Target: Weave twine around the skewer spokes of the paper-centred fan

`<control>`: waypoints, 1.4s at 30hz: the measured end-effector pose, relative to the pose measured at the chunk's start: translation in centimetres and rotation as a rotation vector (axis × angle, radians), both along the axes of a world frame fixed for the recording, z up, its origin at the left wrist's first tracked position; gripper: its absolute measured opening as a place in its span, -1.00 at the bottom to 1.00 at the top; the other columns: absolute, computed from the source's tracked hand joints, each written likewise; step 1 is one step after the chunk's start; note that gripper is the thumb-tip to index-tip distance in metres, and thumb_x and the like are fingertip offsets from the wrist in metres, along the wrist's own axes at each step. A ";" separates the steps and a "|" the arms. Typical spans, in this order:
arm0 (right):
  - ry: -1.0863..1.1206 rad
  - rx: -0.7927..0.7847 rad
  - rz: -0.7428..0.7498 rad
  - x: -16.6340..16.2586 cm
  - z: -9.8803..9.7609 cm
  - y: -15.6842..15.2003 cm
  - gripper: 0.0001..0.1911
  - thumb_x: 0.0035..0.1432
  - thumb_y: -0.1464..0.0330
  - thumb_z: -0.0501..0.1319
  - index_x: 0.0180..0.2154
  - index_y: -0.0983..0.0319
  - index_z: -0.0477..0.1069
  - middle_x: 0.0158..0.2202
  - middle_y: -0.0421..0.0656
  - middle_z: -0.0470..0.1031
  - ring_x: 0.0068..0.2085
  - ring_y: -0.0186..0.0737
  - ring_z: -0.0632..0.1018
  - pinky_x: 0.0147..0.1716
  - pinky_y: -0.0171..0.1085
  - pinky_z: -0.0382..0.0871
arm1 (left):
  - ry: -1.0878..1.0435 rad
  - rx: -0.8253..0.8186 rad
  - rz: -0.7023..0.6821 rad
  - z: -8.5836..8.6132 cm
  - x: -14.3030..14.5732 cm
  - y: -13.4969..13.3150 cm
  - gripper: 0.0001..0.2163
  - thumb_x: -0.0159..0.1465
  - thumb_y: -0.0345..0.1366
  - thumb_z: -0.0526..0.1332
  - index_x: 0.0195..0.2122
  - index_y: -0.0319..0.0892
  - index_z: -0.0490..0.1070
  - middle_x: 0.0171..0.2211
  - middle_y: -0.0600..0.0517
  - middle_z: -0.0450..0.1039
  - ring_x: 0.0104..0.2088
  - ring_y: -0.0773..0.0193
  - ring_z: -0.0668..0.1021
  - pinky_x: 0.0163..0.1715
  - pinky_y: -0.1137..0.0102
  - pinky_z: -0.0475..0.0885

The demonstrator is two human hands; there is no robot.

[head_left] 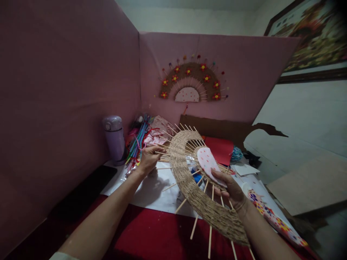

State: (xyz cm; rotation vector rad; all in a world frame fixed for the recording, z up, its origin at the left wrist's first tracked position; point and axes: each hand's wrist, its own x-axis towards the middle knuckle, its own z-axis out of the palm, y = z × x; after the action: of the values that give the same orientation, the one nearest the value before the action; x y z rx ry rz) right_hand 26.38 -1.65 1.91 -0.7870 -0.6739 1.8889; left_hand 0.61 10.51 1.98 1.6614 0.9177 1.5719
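Observation:
A half-round woven twine fan (187, 177) with thin wooden sticks radiating outward is held up, tilted, above the table. Its inner half-circle is covered with white cloth with pink dots (207, 160). My right hand (230, 189) grips this inner part, thumb on the cloth and fingers behind it. My left hand (150, 159) is closed at the outer left side, pinching the end of one of the wooden sticks (161, 153). The fingertips on the far side of the fan are partly hidden.
A finished fan with red flowers (189, 72) hangs on the pink wall. On the left stand a lilac bottle (114, 139) and a dark phone-like slab (108, 175). Behind lie colourful pipe cleaners (139, 135), red sheets (219, 148) and blue yarn (236, 154). Flowered cloth (273, 216) lies right.

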 end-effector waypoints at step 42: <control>-0.168 0.111 0.000 0.9 -0.9 1.0 -0.73 0.09 0.27 0.18 -0.44 0.37 0.46 -0.76 -0.16 0.39 -0.84 -0.58 0.18 -0.88 -0.61 -0.01 | -0.446 0.068 0.105 2.9 -0.8 -1.1 -0.79 0.00 -0.19 0.32 -0.54 -0.25 0.41 -0.69 0.17 0.25 -0.68 0.50 0.26 -0.67 0.55 0.14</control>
State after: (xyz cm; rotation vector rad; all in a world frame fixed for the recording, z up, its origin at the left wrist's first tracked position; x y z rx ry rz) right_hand 27.25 -0.62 1.00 -0.8804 -0.8751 1.7822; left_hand -0.24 9.38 4.90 1.2415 0.7293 1.9584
